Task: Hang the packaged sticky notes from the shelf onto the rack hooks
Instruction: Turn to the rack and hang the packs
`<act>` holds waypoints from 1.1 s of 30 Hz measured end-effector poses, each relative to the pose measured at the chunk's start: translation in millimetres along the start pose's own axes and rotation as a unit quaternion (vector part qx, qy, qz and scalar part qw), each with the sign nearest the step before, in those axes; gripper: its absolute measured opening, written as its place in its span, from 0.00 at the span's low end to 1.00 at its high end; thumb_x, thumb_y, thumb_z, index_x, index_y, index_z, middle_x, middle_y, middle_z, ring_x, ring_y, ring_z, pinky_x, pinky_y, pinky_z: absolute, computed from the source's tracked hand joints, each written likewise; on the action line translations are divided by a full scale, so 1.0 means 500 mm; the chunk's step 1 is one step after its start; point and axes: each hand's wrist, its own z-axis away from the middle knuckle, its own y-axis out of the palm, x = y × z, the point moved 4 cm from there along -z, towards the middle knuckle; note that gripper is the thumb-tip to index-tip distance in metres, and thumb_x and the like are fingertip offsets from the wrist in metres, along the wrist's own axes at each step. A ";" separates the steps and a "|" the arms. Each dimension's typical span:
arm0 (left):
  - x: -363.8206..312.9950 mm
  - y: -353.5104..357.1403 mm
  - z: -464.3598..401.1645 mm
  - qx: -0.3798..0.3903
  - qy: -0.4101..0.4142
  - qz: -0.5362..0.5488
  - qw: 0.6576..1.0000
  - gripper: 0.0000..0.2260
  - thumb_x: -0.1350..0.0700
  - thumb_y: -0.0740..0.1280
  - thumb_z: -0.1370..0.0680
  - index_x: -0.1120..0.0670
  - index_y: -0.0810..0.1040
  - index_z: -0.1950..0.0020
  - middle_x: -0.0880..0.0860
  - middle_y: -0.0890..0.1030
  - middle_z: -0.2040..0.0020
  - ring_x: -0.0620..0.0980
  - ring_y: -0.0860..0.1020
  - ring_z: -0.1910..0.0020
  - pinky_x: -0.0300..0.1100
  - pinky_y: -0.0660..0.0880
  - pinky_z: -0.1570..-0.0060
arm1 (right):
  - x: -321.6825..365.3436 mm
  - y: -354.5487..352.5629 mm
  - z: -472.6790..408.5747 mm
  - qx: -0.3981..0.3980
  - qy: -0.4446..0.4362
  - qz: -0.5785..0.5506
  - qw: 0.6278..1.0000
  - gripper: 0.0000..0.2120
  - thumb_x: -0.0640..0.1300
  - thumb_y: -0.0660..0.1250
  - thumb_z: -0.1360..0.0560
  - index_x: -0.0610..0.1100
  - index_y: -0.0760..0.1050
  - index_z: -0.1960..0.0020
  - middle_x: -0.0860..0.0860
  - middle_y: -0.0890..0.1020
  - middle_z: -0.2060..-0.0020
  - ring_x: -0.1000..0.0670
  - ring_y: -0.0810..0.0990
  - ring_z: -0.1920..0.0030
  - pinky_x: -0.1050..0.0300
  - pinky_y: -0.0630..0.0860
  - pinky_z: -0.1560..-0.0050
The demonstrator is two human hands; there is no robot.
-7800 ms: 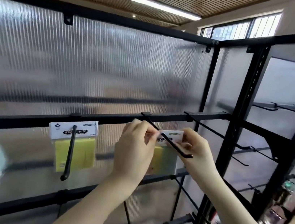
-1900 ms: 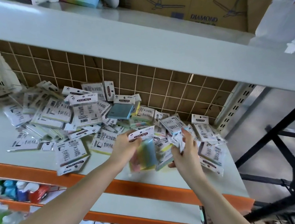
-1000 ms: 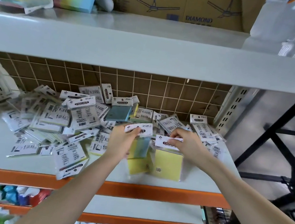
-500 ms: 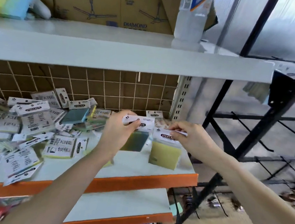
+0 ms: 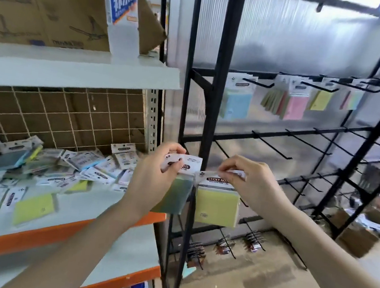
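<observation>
Head view: my left hand (image 5: pixel 151 182) pinches a dark green pack (image 5: pixel 173 196) by its header card and my right hand (image 5: pixel 251 184) pinches a yellow pack (image 5: pixel 216 206) the same way, both hanging long axis down, side by side in front of the rack's black upright post (image 5: pixel 220 79). The free hooks (image 5: pixel 271 145) lie right of that post, up and beyond my fingers (image 5: pixel 226 171), so I judge the right hand's pack nearer. Room right of the post looks open; the shelf (image 5: pixel 77 69) edge and remaining packs (image 5: pixel 41 171) sit left of it.
</observation>
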 end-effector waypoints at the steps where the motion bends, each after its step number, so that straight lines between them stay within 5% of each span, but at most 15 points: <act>1: -0.021 0.022 -0.002 0.009 0.014 -0.006 1.000 0.11 0.57 0.65 0.22 0.40 0.71 0.48 0.30 0.75 0.55 0.27 0.73 0.54 0.23 0.67 0.60 | -0.011 -0.024 0.011 -0.006 0.004 0.005 1.000 0.12 0.38 0.72 0.28 0.55 0.76 0.60 0.64 0.80 0.64 0.67 0.77 0.60 0.75 0.70 0.58; 5: -0.087 0.124 -0.018 0.044 0.043 -0.024 0.998 0.15 0.54 0.65 0.22 0.38 0.67 0.40 0.38 0.78 0.53 0.41 0.75 0.65 0.40 0.72 0.62 | -0.062 -0.128 0.055 -0.046 0.031 0.012 0.998 0.12 0.36 0.72 0.28 0.53 0.78 0.60 0.62 0.81 0.63 0.67 0.78 0.61 0.76 0.69 0.58; 7: -0.106 0.174 -0.027 0.066 0.055 -0.045 0.995 0.14 0.52 0.65 0.21 0.38 0.67 0.40 0.42 0.79 0.56 0.40 0.74 0.67 0.40 0.71 0.64 | -0.084 -0.170 0.072 -0.071 0.041 0.016 0.997 0.14 0.35 0.71 0.28 0.55 0.77 0.61 0.64 0.81 0.64 0.68 0.78 0.61 0.77 0.69 0.59; 9: -0.124 0.225 -0.039 0.091 0.069 -0.053 0.992 0.09 0.52 0.63 0.21 0.41 0.70 0.43 0.41 0.78 0.59 0.35 0.73 0.64 0.32 0.69 0.64 | -0.107 -0.211 0.088 -0.093 0.048 0.013 0.994 0.14 0.34 0.71 0.28 0.54 0.77 0.60 0.64 0.81 0.63 0.68 0.78 0.61 0.78 0.69 0.58; 13: -0.159 0.322 -0.078 0.141 0.064 -0.021 0.988 0.05 0.56 0.62 0.20 0.49 0.76 0.47 0.46 0.80 0.50 0.46 0.77 0.50 0.49 0.75 0.50 | -0.146 -0.288 0.108 -0.130 0.060 0.015 0.990 0.17 0.35 0.70 0.27 0.58 0.76 0.61 0.66 0.81 0.66 0.68 0.77 0.65 0.77 0.68 0.64; 17: -0.208 0.412 -0.146 0.154 0.082 0.017 0.985 0.06 0.57 0.64 0.22 0.49 0.80 0.51 0.41 0.80 0.55 0.42 0.77 0.54 0.38 0.73 0.53 | -0.182 -0.367 0.106 -0.155 0.049 0.031 0.986 0.20 0.33 0.69 0.27 0.61 0.75 0.60 0.73 0.79 0.64 0.71 0.77 0.63 0.79 0.68 0.63; 23: -0.283 0.555 -0.288 0.204 0.049 0.139 0.968 0.08 0.61 0.66 0.23 0.48 0.81 0.54 0.44 0.82 0.58 0.45 0.81 0.54 0.46 0.77 0.48 | -0.286 -0.504 0.040 -0.206 0.072 0.051 0.975 0.15 0.36 0.70 0.27 0.57 0.76 0.61 0.67 0.79 0.70 0.68 0.76 0.69 0.77 0.68 0.67; 25: -0.301 0.596 -0.339 0.196 0.052 0.183 0.962 0.08 0.60 0.66 0.22 0.47 0.81 0.54 0.39 0.81 0.60 0.39 0.80 0.57 0.37 0.78 0.52 | -0.322 -0.551 0.004 -0.224 0.077 0.043 0.971 0.15 0.37 0.71 0.27 0.58 0.77 0.61 0.64 0.81 0.66 0.68 0.77 0.65 0.76 0.69 0.62; 27: -0.315 0.630 -0.380 0.176 0.053 0.221 0.958 0.06 0.57 0.66 0.22 0.49 0.82 0.52 0.37 0.81 0.62 0.35 0.80 0.61 0.27 0.74 0.60 | -0.354 -0.589 -0.030 -0.236 0.077 0.031 0.968 0.12 0.37 0.71 0.27 0.55 0.78 0.60 0.62 0.81 0.63 0.67 0.78 0.63 0.75 0.69 0.62; 31: -0.358 0.694 -0.439 0.177 0.097 0.238 0.950 0.12 0.41 0.61 0.25 0.45 0.76 0.63 0.39 0.75 0.75 0.35 0.72 0.75 0.25 0.65 0.72 | -0.415 -0.647 -0.091 -0.237 0.071 0.036 0.968 0.08 0.38 0.70 0.26 0.51 0.79 0.58 0.61 0.81 0.63 0.67 0.76 0.67 0.75 0.69 0.65; 33: -0.368 0.730 -0.473 0.163 0.108 0.217 0.956 0.11 0.39 0.64 0.28 0.44 0.77 0.62 0.38 0.79 0.71 0.35 0.75 0.71 0.26 0.67 0.69 | -0.449 -0.671 -0.118 -0.242 0.065 0.032 0.968 0.06 0.39 0.70 0.26 0.49 0.80 0.57 0.60 0.81 0.63 0.67 0.76 0.66 0.75 0.69 0.65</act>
